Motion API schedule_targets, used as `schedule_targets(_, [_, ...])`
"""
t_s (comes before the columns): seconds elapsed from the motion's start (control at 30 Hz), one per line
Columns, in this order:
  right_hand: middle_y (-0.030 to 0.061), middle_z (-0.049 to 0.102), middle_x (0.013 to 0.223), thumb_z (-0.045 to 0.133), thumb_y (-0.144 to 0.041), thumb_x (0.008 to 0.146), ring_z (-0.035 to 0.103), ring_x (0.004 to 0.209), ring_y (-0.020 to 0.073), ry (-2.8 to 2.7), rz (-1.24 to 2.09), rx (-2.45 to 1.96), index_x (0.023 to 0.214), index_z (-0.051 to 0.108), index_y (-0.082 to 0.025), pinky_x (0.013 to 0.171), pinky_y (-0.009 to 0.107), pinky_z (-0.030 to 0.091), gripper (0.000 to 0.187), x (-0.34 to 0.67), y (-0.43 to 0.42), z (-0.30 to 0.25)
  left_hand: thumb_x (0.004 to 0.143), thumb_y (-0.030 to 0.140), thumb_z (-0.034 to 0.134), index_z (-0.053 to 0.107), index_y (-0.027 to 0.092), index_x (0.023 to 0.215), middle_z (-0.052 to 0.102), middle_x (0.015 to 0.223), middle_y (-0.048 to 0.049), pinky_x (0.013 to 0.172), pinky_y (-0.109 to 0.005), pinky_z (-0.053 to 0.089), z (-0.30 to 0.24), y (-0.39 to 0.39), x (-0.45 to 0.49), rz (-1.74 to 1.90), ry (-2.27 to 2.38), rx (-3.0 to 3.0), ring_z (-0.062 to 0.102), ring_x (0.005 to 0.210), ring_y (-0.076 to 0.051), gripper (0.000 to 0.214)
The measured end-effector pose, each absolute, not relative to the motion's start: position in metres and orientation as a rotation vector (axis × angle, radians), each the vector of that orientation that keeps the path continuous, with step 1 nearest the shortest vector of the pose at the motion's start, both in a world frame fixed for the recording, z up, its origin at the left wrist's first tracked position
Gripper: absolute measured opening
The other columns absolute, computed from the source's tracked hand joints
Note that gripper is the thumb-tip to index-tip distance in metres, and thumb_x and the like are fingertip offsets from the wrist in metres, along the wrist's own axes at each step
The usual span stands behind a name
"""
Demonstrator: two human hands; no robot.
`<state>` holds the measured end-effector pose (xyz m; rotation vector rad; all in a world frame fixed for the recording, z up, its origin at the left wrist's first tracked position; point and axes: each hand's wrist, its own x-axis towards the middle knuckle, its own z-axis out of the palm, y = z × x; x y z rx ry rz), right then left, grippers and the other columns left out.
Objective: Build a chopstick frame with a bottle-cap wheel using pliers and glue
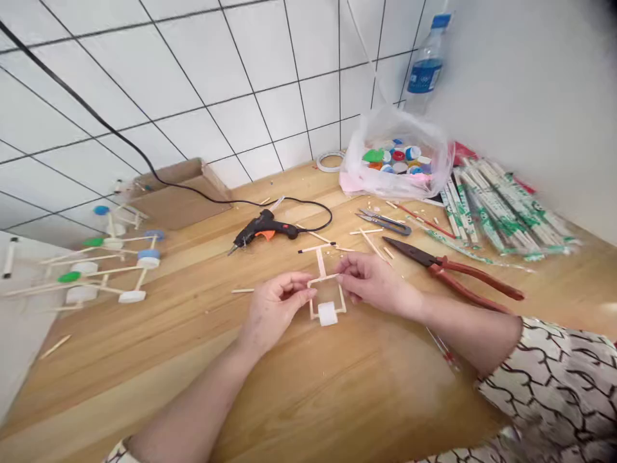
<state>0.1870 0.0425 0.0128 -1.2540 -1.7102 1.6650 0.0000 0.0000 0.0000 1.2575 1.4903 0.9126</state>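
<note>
Between my hands is a small frame of thin wooden sticks [324,279], with a white bottle-cap roller [328,314] across its near end. A short stem at its far end leads to a crossbar with dark tips [317,247]. My left hand [282,305] pinches the frame's left corner between thumb and fingers. At the opposite corner, my right hand [369,280] has its fingertips closed on the frame. Beyond them lies a black glue gun [264,227] with an orange trigger, its nozzle pointing left.
Red-handled pliers [448,267] and grey snips [385,220] lie at right. Behind them are a plastic bag of bottle caps [351,167] and wrapped chopsticks [506,199]. Stick-and-cap models [116,257] stand left, near a cardboard box [178,199]. The black cord [96,116] crosses the back.
</note>
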Motion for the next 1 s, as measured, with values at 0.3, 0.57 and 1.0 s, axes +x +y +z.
schedule_targets(0.3, [-0.0084, 0.048, 0.049, 0.05, -0.014, 0.082, 0.046, 0.044, 0.0081, -1.731, 1.638, -1.269, 0.076, 0.05, -0.019, 0.045, 0.02, 0.034, 0.008, 0.1862, 0.043, 0.0102, 0.066, 0.03, 0.069, 0.068, 0.015, 0.087, 0.066, 0.066, 0.0017, 0.058, -0.021, 0.046, 0.0025, -0.0023, 0.0015, 0.908, 1.509, 1.259, 0.057, 0.059, -0.01, 0.026])
schedule_targets(0.57, [-0.0088, 0.047, 0.048, 0.05, -0.014, 0.08, 0.045, 0.045, 0.0081, -1.748, 1.624, -1.298, 0.079, 0.051, -0.018, 0.047, 0.02, 0.035, 0.005, 0.188, 0.0441, 0.0092, 0.066, 0.033, 0.069, 0.068, 0.015, 0.088, 0.068, 0.067, 0.0, 0.059, -0.022, 0.045, 0.0016, -0.001, 0.0035, 0.871, 1.528, 1.266, 0.057, 0.06, -0.012, 0.029])
schedule_targets(1.0, [-0.0079, 0.049, 0.051, 0.049, -0.013, 0.079, 0.046, 0.047, 0.0091, -1.772, 1.607, -1.305, 0.079, 0.052, -0.018, 0.048, 0.021, 0.035, 0.007, 0.1906, 0.0438, 0.0073, 0.068, 0.035, 0.067, 0.068, 0.015, 0.086, 0.066, 0.064, 0.0005, 0.055, -0.022, 0.042, 0.0011, -0.0003, 0.0055, 0.863, 1.528, 1.312, 0.055, 0.056, -0.011, 0.026])
